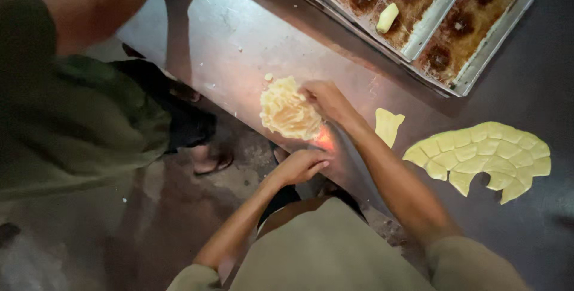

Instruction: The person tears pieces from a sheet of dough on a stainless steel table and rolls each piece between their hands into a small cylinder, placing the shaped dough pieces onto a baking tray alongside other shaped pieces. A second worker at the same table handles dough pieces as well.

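1. A metal worktable (239, 46) is seen from above; its surface is scratched and dusted with crumbs, and a reddish glow is cast near its front edge.
2. Beyond the table's edge, a worn, stained floor (149, 219) is shown in dim light.
3. At the far side, two baking trays (472, 58) with dark burnt patches are set side by side; a small roll of dough (387, 17) lies in the left one.
4. A scored sheet of yellow dough (481, 156) is spread on the table to the right, with a small cut dough piece (387, 125) near it.
5. A crumpled mass of thin, shredded dough (288, 111) is placed near the table's front edge.
6. The right hand (326, 99) is laid against the mass's right side, its fingers bent and gathered on the dough.
7. The left hand (301, 166) is held at the table's edge just below the mass, fingers curled loosely inward; whether anything is gripped cannot be told.
8. Another person in a green shirt (72, 123) is seen at the left, one sandalled foot (209, 159) on the floor.
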Tool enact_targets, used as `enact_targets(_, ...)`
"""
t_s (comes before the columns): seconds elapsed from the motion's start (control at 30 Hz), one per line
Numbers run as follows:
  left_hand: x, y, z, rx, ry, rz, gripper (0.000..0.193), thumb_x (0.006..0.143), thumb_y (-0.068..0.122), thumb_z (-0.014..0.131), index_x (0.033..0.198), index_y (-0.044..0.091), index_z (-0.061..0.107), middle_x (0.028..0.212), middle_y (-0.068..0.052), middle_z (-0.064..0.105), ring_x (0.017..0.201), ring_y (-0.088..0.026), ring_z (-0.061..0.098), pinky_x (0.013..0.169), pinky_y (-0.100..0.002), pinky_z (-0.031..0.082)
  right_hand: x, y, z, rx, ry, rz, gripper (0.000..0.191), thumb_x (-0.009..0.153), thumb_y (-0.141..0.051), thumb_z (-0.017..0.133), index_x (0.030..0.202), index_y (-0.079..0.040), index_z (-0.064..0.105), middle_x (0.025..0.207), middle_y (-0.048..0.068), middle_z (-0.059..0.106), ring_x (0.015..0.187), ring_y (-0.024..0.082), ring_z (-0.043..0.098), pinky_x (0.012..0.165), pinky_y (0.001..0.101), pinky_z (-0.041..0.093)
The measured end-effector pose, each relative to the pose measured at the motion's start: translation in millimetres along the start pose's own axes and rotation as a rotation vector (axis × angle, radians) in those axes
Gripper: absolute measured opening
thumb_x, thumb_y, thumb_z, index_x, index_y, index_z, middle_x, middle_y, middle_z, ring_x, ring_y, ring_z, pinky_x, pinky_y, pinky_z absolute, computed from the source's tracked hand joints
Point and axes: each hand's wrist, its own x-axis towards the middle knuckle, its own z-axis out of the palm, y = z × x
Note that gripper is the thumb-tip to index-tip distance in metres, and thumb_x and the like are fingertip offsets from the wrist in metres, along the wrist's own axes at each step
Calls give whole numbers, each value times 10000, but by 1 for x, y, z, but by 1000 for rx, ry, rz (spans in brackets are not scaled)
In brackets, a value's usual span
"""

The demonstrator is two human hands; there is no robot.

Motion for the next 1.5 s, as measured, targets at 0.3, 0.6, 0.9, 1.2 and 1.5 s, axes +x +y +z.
enact_targets(0.3, 46, -6, 44, 154, 74, 69, 239, 942, 192, 617, 1127, 59, 689, 1056, -200, 702, 999, -403, 652, 855, -479, 516, -163, 95, -78, 239, 281, 310, 261, 904, 10, 652, 1164, -3, 666, 1074, 151, 763, 1002, 241, 752, 881, 345, 583)
enact_targets(0.6, 132, 19, 112, 291, 419, 39, 354, 926, 75, 639, 1276, 20, 648, 1015, -189, 648, 910, -388, 632, 759, -491, 517, -221, 127, -19, 62, 521, 95, 252, 806, -47, 741, 1050, 5, 711, 1101, 214, 732, 997, 372, 699, 804, 390, 580)
enact_targets(0.9, 147, 28, 128, 374, 439, 83, 267, 860, 76, 732, 1126, 66, 735, 931, -161, 655, 874, -361, 637, 750, -465, 515, -223, 137, -33, 88, 573, 262, 159, 937, -197, 707, 1023, -65, 726, 1010, 148, 726, 1005, 351, 687, 878, 448, 536)
enact_targets(1.2, 160, 25, 114, 93, 364, -212, 322, 842, 161, 824, 1086, 31, 658, 881, -163, 641, 814, -338, 639, 753, -422, 533, -175, 139, -69, -183, 100, 159, 278, 927, -262, 734, 1103, -59, 662, 1112, 149, 664, 1097, 383, 604, 920, 480, 481)
enact_targets(1.5, 163, 15, 110, 178, 426, -58, 469, 804, 152, 842, 1176, 25, 586, 1097, -190, 640, 977, -380, 623, 837, -449, 505, -215, 111, -45, 165, 185, 372, 249, 1019, -205, 578, 1175, -30, 662, 1146, 188, 640, 1036, 322, 647, 909, 413, 523)
